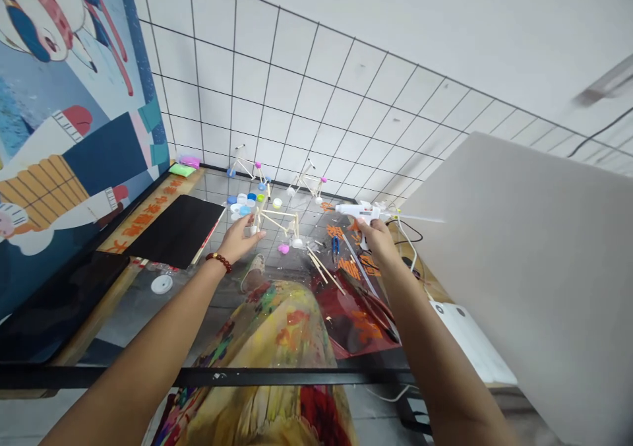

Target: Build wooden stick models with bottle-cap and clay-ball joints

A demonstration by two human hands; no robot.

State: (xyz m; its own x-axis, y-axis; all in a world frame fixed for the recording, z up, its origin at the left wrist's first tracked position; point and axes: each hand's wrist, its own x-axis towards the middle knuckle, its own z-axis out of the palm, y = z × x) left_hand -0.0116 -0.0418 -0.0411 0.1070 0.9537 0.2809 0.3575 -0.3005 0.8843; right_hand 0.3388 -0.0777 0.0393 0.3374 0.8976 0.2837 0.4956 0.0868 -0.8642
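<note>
My left hand [239, 240] has its thumb and fingers closed around the near-left end of a small wooden stick frame [279, 213] with white bottle caps at its corners. In my right hand [378, 236] is a white hot glue gun [353, 210], its nozzle pointing left and a long clear glue stick [420, 218] jutting out behind. The nozzle is apart from the frame. Beside the frame lies a pink lump [283, 249]. Loose wooden sticks [321, 268] and blue-handled cutters [335, 248] rest between my hands.
Two more stick frames, one with blue caps [247, 167] and another [307, 183], stand at the back by the black wire grid [277, 70]. Loose bottle caps [242, 199] cluster nearby. A black sheet [175, 228] lies left; a white panel [519, 254] rises right. Red-handled pliers [378, 307] lie near my right forearm.
</note>
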